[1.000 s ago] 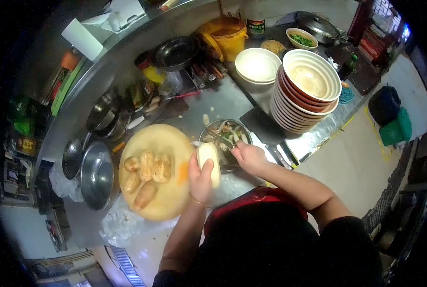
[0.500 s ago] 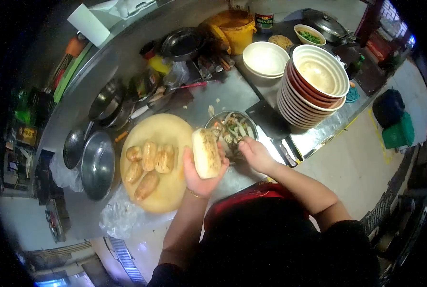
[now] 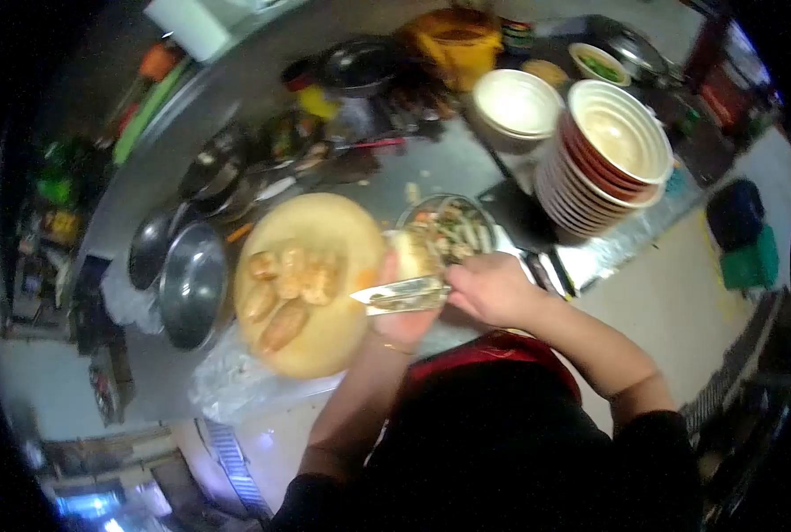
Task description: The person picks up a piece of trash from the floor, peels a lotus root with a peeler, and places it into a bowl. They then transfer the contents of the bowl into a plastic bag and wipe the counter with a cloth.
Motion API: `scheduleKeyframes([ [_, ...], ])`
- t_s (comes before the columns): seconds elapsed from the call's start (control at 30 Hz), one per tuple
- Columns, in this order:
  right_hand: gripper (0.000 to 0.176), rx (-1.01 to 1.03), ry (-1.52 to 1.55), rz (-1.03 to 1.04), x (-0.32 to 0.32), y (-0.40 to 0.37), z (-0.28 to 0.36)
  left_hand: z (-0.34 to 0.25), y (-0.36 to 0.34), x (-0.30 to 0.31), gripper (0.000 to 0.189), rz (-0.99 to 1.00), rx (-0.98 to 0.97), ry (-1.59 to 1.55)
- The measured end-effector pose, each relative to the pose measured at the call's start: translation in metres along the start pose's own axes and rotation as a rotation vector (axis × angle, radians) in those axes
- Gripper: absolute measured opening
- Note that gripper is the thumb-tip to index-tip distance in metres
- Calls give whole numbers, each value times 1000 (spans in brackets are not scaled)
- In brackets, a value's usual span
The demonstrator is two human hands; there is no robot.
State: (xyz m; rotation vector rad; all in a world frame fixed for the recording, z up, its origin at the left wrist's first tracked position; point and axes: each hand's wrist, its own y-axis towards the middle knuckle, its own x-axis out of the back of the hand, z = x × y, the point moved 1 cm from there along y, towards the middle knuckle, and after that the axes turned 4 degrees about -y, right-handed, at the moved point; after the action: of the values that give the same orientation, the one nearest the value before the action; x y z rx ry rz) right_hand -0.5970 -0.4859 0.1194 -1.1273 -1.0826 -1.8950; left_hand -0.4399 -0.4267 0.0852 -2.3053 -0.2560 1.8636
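My left hand [image 3: 403, 326] is closed around a pale bread roll [image 3: 410, 254], blurred and partly covered. My right hand [image 3: 494, 288] grips a knife [image 3: 401, 295] whose shiny, pointed blade lies across the roll and my left palm, tip to the left. Its edge and any cut are too smeared to make out. Just beyond the hands stands a metal bowl [image 3: 487, 211] of chopped, mixed food. To the left, several browned rolls [image 3: 284, 328] rest on a round yellowish cutting board [image 3: 353, 217].
A tall stack of bowls [image 3: 581, 191] stands at the right, beside two white bowls [image 3: 519, 102]. Behind are a yellow bucket [image 3: 471, 62] and a dark pan [image 3: 360, 64]. An oval metal basin [image 3: 193, 288] and a plastic bag [image 3: 227, 386] lie left of the board.
My right hand has come away from the bowl toward my left hand, and the knife now shows across the roll. The view has shifted, so the counter appears moved and blurred.
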Motion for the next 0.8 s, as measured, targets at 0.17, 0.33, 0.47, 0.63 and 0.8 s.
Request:
scheduleKeyframes([
  [0.17,25,-6,89,59,-3,3,-5,1,6,35,41,-1,185,-178],
  [0.33,26,9,132,60,-19,5,-15,-7,-10,13,39,-108,231,-160],
  [0.47,25,-307,-6,198,-45,4,-59,-3,-18,28,44,45,243,-69],
  [0.63,34,-614,23,312,-46,-10,-96,-4,-12,4,45,27,173,-113],
  [0.8,23,-236,81,30,-24,-9,-43,-18,-4,12,46,-108,143,-105],
])
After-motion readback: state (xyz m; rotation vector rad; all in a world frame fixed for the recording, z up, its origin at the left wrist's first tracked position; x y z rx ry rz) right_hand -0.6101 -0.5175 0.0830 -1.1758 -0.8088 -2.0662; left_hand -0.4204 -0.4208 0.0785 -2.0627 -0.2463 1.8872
